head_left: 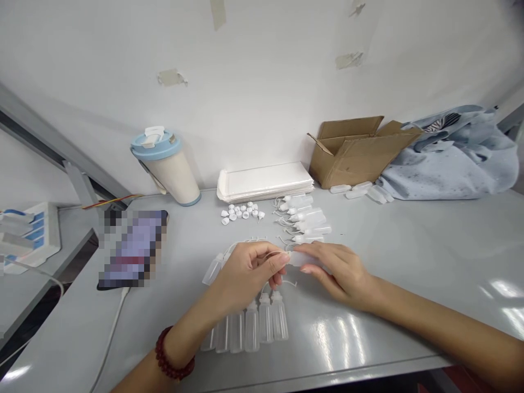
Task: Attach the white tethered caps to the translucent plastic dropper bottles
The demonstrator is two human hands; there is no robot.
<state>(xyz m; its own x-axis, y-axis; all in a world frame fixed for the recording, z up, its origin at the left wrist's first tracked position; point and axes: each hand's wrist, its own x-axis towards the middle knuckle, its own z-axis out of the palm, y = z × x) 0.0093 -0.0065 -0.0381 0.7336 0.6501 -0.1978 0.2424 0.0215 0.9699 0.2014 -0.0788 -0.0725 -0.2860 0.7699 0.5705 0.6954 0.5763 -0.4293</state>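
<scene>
A small translucent dropper bottle point(298, 260) lies sideways between my hands, above the grey table. My left hand point(254, 270) is closed in a pinch at its tip end, where a thin white strap shows. My right hand point(344, 273) holds the bottle's body between thumb and fingers. Below my left hand, several similar bottles point(266, 322) lie side by side, tips pointing away from me; my wrist partly covers them. Beyond my hands, more bottles point(309, 221) with thin straps lie in a column, tips to the left. Several loose white caps point(244, 214) sit left of that column.
At the back stand a cream tumbler with a blue lid point(174, 172), a stack of white trays point(266, 183) and an open cardboard box point(358, 155). A pale blue cloth bag point(454, 164) lies at the right. Left are a phone point(137, 251) on a cable and a power strip point(41, 234).
</scene>
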